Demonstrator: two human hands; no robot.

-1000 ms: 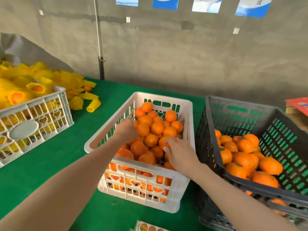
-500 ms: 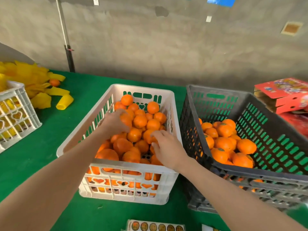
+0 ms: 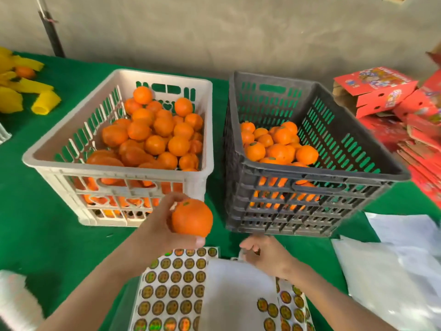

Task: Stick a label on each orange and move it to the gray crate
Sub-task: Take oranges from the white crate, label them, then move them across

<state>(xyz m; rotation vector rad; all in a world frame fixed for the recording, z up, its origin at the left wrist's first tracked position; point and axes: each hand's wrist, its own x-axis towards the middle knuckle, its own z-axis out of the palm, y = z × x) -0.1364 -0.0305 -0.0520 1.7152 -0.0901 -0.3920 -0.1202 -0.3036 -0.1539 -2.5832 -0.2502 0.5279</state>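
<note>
My left hand (image 3: 162, 226) grips one orange (image 3: 192, 217) in front of the white crate (image 3: 119, 168), just above the label sheet (image 3: 171, 290) of round gold stickers. The white crate holds several oranges (image 3: 155, 144). To its right stands the gray crate (image 3: 322, 176) with several oranges (image 3: 279, 151) inside. My right hand (image 3: 267, 255) is low in front of the gray crate, its curled fingers pinching the raised top corner of a white sheet (image 3: 238, 295) that lies over the labels.
Red cartons (image 3: 374, 89) are piled at the far right. White plastic bags (image 3: 393, 271) lie at the near right. Yellow foam sleeves (image 3: 45, 105) sit at the far left on the green cloth (image 3: 35, 223). A blurred white object (image 3: 14, 302) is at the near left.
Both hands left the white crate and came back toward me. My left hand now holds an orange over the labels, and my right hand has dropped to the white sheet. The view tilted down.
</note>
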